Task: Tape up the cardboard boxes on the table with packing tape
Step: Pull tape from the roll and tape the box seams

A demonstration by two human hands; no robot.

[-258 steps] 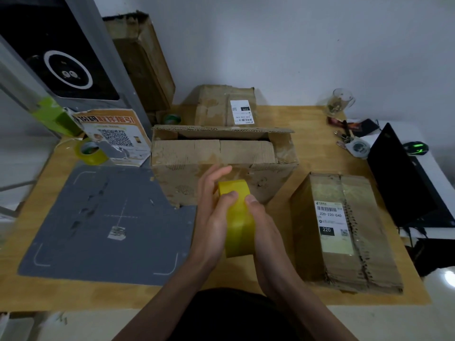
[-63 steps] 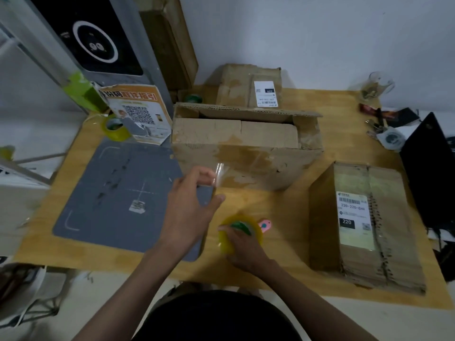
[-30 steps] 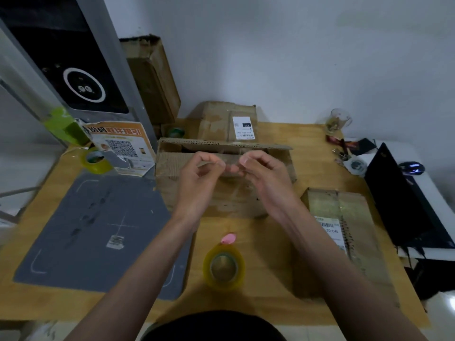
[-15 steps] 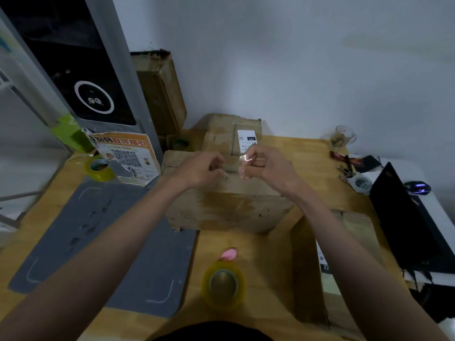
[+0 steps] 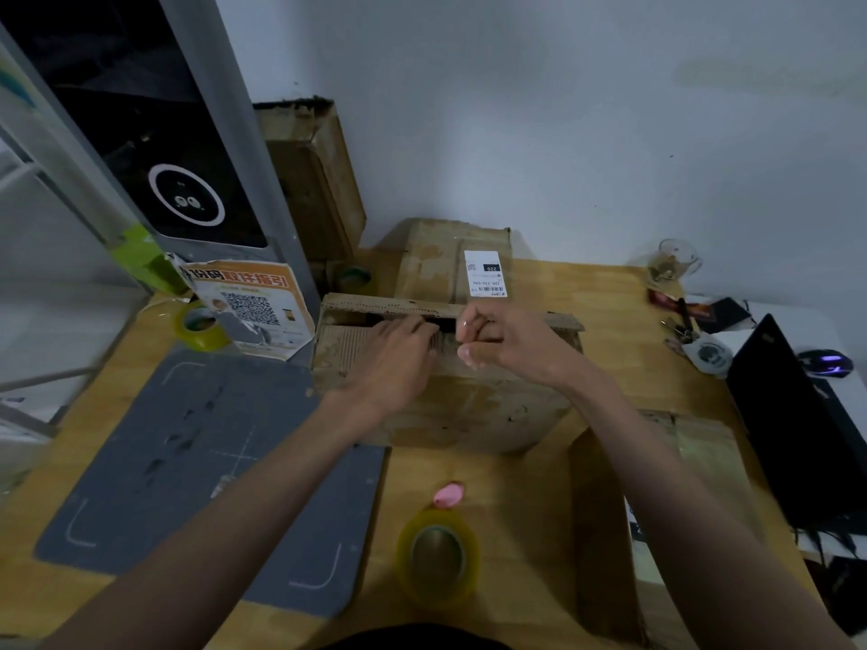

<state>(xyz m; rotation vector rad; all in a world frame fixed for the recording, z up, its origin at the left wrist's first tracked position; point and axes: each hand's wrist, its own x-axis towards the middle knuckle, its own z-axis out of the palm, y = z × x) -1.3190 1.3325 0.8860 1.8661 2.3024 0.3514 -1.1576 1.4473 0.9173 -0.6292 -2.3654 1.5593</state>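
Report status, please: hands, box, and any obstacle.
Left hand flat on open box top. Right hand pinching, tape strip not discernible. Tape roll on table, near edge. No obstacle seen.

Worn cardboard box (image 5: 445, 391), back flap upright; yellowish tape roll (image 5: 438, 560) lies nearer.

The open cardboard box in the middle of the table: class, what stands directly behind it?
Behind the open box stands a smaller cardboard box with a white shipping label, against the wall. Its lower part is hidden by the open box's raised flap.
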